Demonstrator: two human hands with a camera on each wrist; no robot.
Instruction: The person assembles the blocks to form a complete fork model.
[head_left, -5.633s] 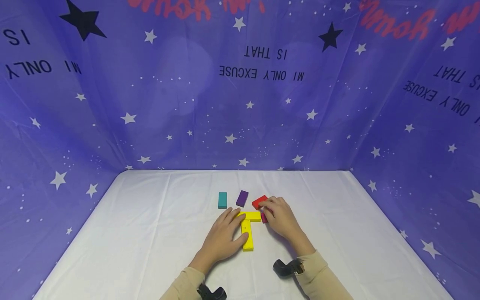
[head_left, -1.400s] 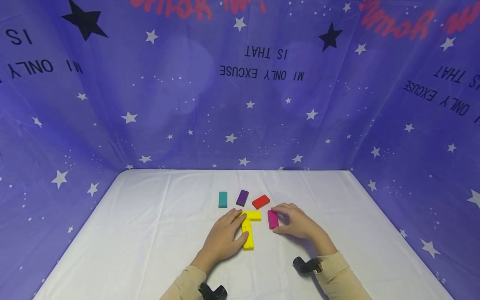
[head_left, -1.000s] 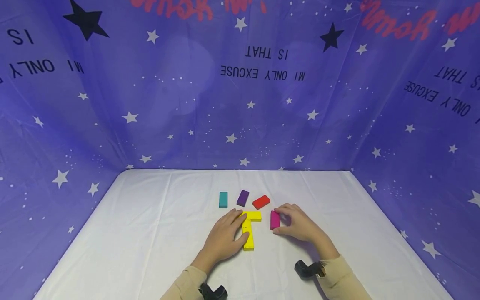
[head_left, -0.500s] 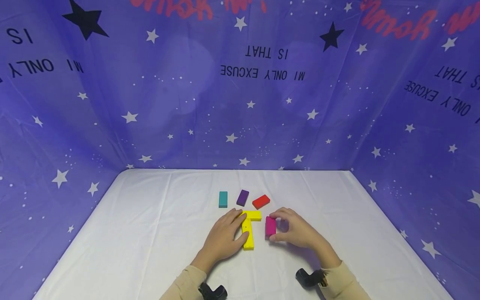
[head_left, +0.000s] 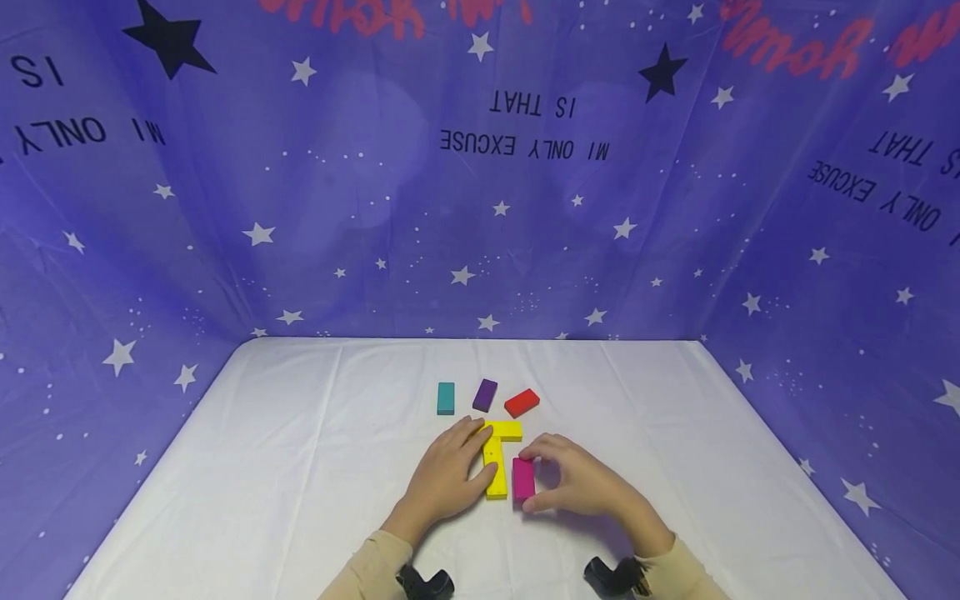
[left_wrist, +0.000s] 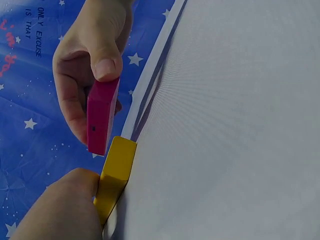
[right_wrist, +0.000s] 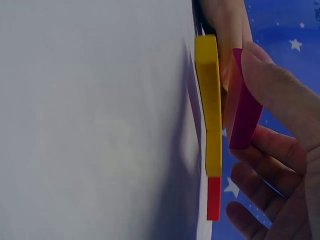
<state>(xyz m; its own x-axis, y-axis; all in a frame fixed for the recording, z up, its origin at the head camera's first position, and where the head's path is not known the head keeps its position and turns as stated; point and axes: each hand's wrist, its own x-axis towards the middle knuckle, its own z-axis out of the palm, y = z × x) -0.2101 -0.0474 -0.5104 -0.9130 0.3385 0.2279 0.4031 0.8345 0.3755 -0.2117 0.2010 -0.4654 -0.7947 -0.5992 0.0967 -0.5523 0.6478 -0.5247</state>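
Two yellow blocks lie on the white cloth in a T: a crosswise yellow block (head_left: 507,431) at the far end and a lengthwise yellow block (head_left: 497,487) running toward me. My left hand (head_left: 447,471) rests over their left side, fingertips on the crosswise block and thumb on the lengthwise one. Between thumb and fingers, my right hand (head_left: 581,479) pinches a magenta block (head_left: 523,477) just right of the lengthwise block. Both wrist views show this magenta block (right_wrist: 245,117) raised off the cloth, a narrow gap from the yellow one.
Behind the T, a teal block (head_left: 446,398), a purple block (head_left: 485,396) and a red block (head_left: 522,403) lie in a loose row. White cloth (head_left: 300,467) covers the table. Starry purple curtains (head_left: 465,242) hang at its back and sides.
The right hand has taken the magenta block from beside the crosswise block's right end, first rightward, then toward me and left alongside the lengthwise block. The left hand has stayed in place.
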